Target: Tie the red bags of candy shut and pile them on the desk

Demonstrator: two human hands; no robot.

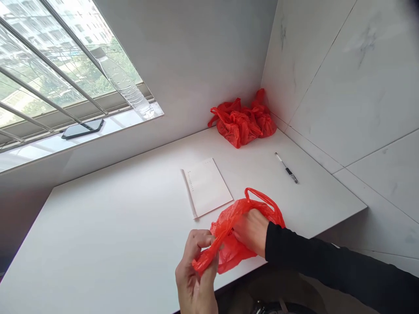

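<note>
A thin red plastic bag point(234, 259) lies at the front edge of the white table, its mouth held open and one loop handle point(266, 198) standing up at the far side. My left hand point(198, 270) pinches the bag's left handle between thumb and fingers. Reaching inside the bag is my right hand point(252, 229), in a black sleeve; its fingers are hidden by the red plastic, so what they touch does not show. Just beyond the bag rests a notepad point(209, 185) with small writing along its left side.
Crumpled red plastic bags point(242, 120) sit in the back corner. A pen point(286, 168) lies on the right of the white table point(108, 235). On the window sill are a dark phone point(83, 129) and a clear bottle point(126, 85). A tiled wall point(353, 87) bounds the right side.
</note>
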